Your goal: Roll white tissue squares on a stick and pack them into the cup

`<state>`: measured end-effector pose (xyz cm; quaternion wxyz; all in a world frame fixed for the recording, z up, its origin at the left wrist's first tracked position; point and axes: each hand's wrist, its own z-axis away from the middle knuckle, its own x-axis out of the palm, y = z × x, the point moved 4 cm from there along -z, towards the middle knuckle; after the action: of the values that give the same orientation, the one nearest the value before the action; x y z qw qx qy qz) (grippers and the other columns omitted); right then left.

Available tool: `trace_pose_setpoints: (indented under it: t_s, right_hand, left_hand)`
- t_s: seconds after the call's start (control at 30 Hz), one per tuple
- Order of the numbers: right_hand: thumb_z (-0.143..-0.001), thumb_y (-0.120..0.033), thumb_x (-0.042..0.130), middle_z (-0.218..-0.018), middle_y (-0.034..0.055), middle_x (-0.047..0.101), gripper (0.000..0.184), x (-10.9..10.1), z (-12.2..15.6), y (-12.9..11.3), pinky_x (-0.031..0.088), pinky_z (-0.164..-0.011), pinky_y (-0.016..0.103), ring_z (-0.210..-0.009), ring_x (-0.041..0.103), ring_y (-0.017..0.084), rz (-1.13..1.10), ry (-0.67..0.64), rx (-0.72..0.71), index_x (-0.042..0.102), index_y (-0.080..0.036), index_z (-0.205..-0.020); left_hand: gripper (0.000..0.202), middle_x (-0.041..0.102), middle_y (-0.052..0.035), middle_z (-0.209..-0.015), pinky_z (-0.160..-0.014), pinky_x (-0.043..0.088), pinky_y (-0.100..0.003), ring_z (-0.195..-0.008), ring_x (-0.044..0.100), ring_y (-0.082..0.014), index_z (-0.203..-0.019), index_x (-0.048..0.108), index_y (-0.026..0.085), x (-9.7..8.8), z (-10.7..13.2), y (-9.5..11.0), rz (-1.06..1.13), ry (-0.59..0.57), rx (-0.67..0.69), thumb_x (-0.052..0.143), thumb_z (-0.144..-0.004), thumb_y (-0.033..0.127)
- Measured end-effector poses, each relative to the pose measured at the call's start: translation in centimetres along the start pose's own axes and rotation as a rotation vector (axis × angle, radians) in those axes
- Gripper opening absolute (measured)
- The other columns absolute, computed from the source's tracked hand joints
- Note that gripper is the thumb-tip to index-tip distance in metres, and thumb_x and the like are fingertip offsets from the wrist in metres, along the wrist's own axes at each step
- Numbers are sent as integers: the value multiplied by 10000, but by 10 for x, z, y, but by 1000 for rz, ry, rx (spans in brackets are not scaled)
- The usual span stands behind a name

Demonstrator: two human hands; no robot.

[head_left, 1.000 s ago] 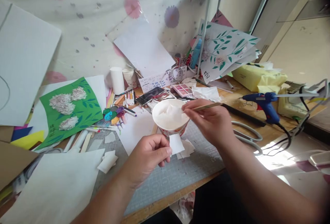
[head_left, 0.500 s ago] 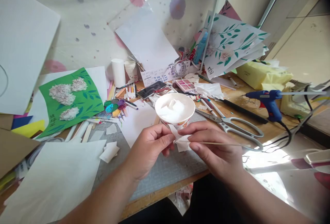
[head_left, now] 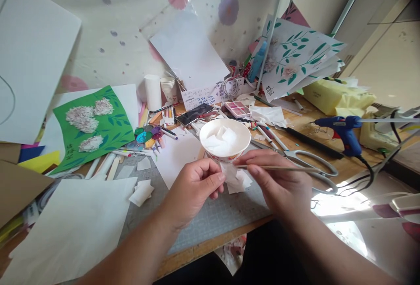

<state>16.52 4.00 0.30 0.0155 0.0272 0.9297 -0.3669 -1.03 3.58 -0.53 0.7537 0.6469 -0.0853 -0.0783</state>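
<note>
My left hand is closed in a pinch on a small piece of white tissue paper in front of the paper bowl. Between the fingers of my right hand lies a thin stick, nearly level, its left tip close to the tissue. Just beyond both hands stands the white paper bowl, with folded white tissue pieces inside. More white paper squares rest on the grey cutting mat below my fingers.
Scissors and a blue glue gun lie to the right, its cable trailing. Pens and paint pots crowd the back. Left are a green flower picture, white sheets and paper squares.
The stick has risen slightly and its tip now shows apart from the paper bundle. My right hand has tilted upward a little; the left keeps its pinch.
</note>
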Motion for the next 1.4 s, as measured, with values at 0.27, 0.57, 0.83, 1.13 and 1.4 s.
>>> trace_pose_setpoints:
  t_s: [0.27, 0.57, 0.83, 1.13, 1.4]
  right_hand:
    - [-886, -186, 687, -871, 41, 788, 78, -10, -45, 24, 623, -762, 365, -838, 753, 205, 245, 114, -55, 742, -240, -874]
    - [-874, -198, 700, -1042, 76, 760, 53, -31, -27, 31, 565, -961, 488, -1028, 718, 254, 299, 241, -105, 726, -243, -871]
    - [-882, -170, 692, -823, 63, 784, 80, -37, 21, 27, 628, -726, 350, -806, 754, 213, 143, -69, -13, 746, -219, -850]
    - [-911, -212, 682, -1008, 113, 784, 68, -17, 21, 28, 626, -799, 323, -920, 759, 198, 49, -403, -12, 731, -196, -866]
    - [-904, -180, 661, -883, 96, 778, 83, -8, 22, 36, 595, -749, 327, -819, 742, 206, 85, -374, 96, 735, -197, -870]
  left_hand:
    - [205, 555, 30, -542, -530, 380, -236, -528, 459, -101, -586, 545, 180, -5, -2, 6, 8, 64, -4, 678, -715, 266]
    - [197, 518, 41, -514, -512, 349, -232, -510, 428, -104, -601, 557, 189, -22, -1, 14, -49, 209, 143, 675, -741, 262]
    - [129, 502, 52, -502, -475, 284, -241, -466, 414, -105, -642, 636, 187, -25, -22, 46, -409, 360, 231, 669, -744, 260]
    - [239, 605, 21, -575, -564, 385, -275, -522, 511, -151, -974, 779, 167, -20, -13, 65, -998, 541, 452, 605, -877, 298]
    - [107, 677, 9, -616, -502, 422, -213, -479, 546, -101, -838, 718, 152, 1, 17, 31, -951, 314, 936, 617, -864, 128]
